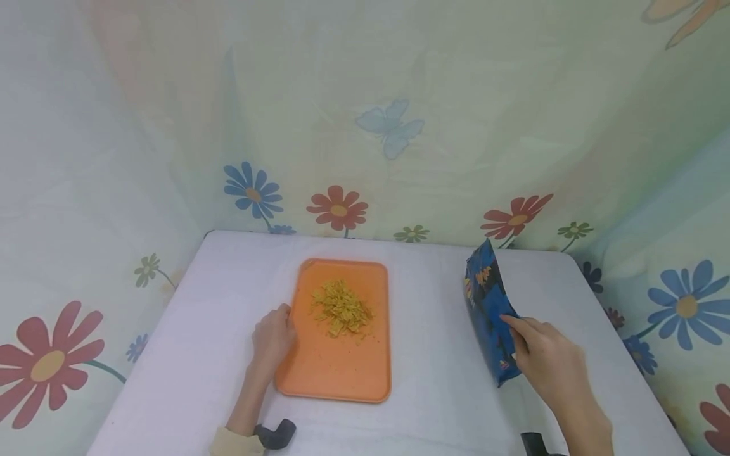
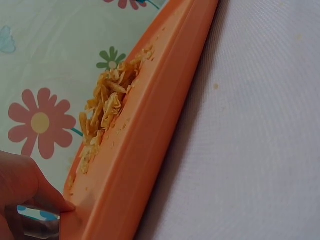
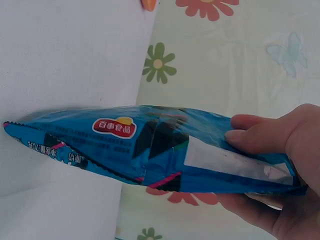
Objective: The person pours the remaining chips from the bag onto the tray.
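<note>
An orange tray (image 1: 342, 367) holds a heap of crumbled yellow chips (image 1: 341, 308). My left hand (image 1: 274, 339) pinches the tray's left rim; in the left wrist view its fingertips (image 2: 67, 206) meet that rim beside the crumbs (image 2: 107, 100). To the right of the tray, my right hand (image 1: 550, 361) grips a blue snack bag (image 1: 485, 304) by its side, holding it on edge. The right wrist view shows the bag (image 3: 100, 137) between thumb and fingers, its far corner close to the tabletop. Whether the bag has anything inside cannot be seen.
Both things are over a table with a white cloth (image 1: 433, 354). A flowered curtain (image 1: 399, 177) rises behind the table's back edge and along both sides. Dark wrist-camera mounts (image 1: 276, 436) show at the wrists.
</note>
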The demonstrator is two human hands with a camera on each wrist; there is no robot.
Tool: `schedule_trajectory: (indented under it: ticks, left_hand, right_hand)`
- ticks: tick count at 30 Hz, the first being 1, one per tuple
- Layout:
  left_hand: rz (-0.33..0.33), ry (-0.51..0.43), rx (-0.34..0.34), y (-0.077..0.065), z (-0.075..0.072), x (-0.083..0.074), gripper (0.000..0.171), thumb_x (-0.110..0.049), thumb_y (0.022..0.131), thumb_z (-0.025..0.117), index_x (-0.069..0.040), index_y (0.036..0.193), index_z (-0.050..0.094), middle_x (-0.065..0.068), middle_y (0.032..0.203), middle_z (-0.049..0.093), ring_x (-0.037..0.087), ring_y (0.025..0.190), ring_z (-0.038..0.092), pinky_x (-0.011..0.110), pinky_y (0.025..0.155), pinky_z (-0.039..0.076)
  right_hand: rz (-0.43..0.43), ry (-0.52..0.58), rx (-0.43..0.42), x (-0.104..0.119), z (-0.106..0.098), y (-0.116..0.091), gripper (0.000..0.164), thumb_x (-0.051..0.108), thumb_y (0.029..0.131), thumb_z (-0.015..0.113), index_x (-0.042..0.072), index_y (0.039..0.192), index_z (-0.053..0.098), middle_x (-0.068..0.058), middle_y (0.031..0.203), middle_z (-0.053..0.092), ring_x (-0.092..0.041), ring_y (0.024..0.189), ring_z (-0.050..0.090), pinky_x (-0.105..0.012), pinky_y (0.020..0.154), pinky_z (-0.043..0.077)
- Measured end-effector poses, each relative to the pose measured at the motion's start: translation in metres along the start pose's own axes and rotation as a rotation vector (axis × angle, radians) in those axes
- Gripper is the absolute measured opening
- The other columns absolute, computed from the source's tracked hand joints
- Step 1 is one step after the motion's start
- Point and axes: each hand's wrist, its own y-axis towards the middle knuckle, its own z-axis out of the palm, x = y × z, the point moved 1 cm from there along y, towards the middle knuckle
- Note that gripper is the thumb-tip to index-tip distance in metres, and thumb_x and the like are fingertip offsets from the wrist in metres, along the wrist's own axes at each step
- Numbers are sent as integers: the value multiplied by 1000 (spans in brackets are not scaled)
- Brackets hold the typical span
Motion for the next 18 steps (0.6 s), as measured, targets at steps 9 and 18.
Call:
schedule_trajectory:
  ticks: [9, 18]
  left_hand:
    - [3, -5, -14, 0, -2, -2, 29, -7, 92, 55, 0, 119, 61, 18, 98, 68, 22, 73, 62, 35, 61, 51]
    - [-9, -4, -2, 0, 0, -1, 30, -7, 92, 55, 0, 120, 60, 18, 100, 68, 22, 73, 61, 35, 63, 51]
  right_hand:
    - [-54, 82, 112, 6, 4, 4, 57, 0, 66, 83, 12, 116, 58, 1, 60, 59, -3, 46, 43, -18, 41, 29]
    - [7, 272, 324, 15, 8, 6, 70, -4, 71, 79, 15, 134, 54, -14, 105, 72, -6, 67, 63, -18, 52, 47]
